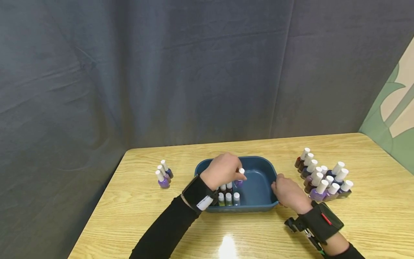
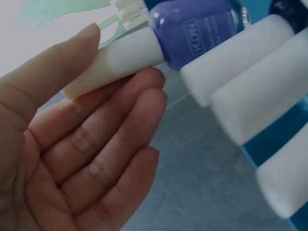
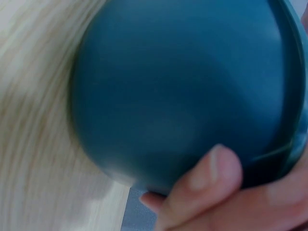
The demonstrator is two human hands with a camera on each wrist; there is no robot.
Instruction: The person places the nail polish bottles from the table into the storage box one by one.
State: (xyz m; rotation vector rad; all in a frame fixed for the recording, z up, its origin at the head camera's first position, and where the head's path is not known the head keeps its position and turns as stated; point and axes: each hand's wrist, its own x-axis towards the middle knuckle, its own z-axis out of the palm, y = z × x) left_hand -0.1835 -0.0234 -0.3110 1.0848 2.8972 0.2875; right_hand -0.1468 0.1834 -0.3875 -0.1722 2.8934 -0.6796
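Note:
My left hand (image 1: 224, 169) is over the blue tray (image 1: 258, 189), pinching the white cap of a purple nail polish bottle (image 2: 195, 31) between thumb and fingers. That bottle is upright inside the tray; whether it touches the bottom I cannot tell. Several more white-capped bottles stand in the tray's left part, among them a front row of clear or yellowish ones (image 1: 228, 200); my left hand and wrist hide some of them. On the tray's right side, my right hand (image 1: 289, 191) grips the rim, its fingers curled against the outer wall (image 3: 178, 96).
Three nail polish bottles (image 1: 164, 182) in purple and dark blue stand on the table left of the tray. To the right is a larger group of bottles (image 1: 318, 194), close to my right hand. A dark grey cloth (image 1: 207, 79) hangs behind the wooden table (image 1: 145, 223).

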